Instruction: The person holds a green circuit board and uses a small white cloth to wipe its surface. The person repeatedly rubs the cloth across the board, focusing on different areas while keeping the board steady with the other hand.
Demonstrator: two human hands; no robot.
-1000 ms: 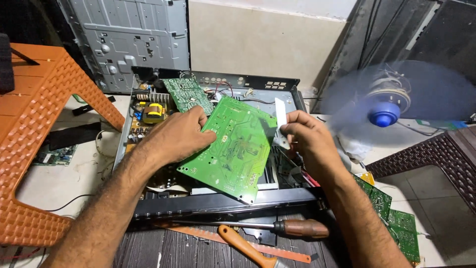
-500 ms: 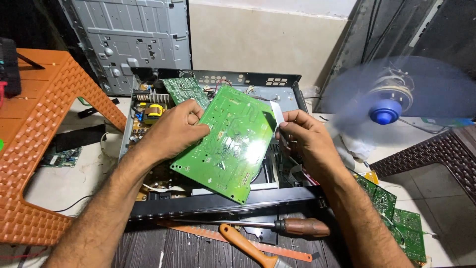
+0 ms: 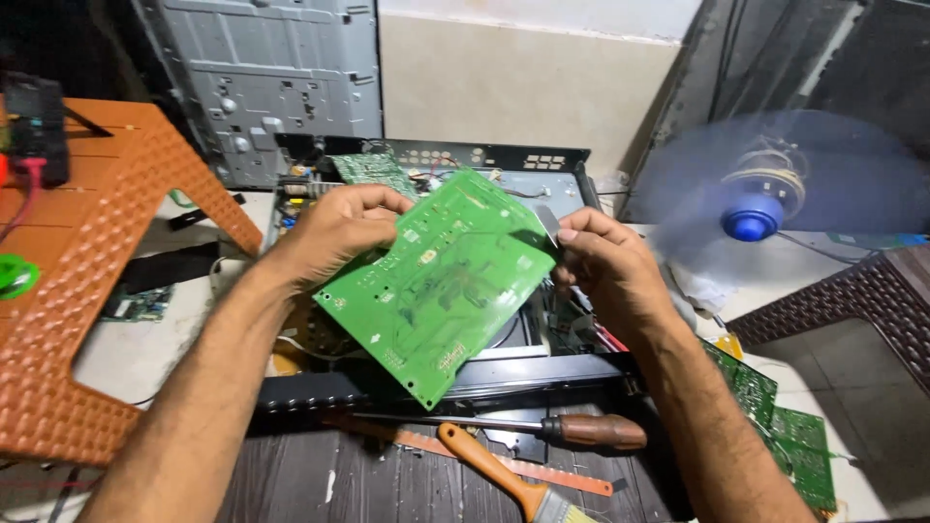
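Since the earlier frame, the green circuit board [image 3: 441,281] has come up higher out of the open black chassis [image 3: 542,160] and now tilts with its solder side toward me, one corner pointing down over the chassis front rail. My left hand [image 3: 339,228] grips the board's upper left edge, thumb on the near face and the other fingers curled behind it, so the fingers are clamped on the board. My right hand [image 3: 605,266] is at the board's upper right corner, where thumb and forefinger are pinched together on a flat grey ribbon cable [image 3: 548,225] that sits just beside that corner; whether the cable is plugged into the board I cannot tell. The board hangs between the two hands, clear of the desk and above the middle of the chassis. A smaller green board [image 3: 373,167] stands at the chassis's back left. On the dark desk in front of the chassis lie a screwdriver with a brown handle [image 3: 591,431] and, nearer the front edge, a brush with an orange handle [image 3: 494,473]. An orange plastic stool [image 3: 92,281] lies at the left, and a spinning blue fan [image 3: 754,215] stands off to the right.
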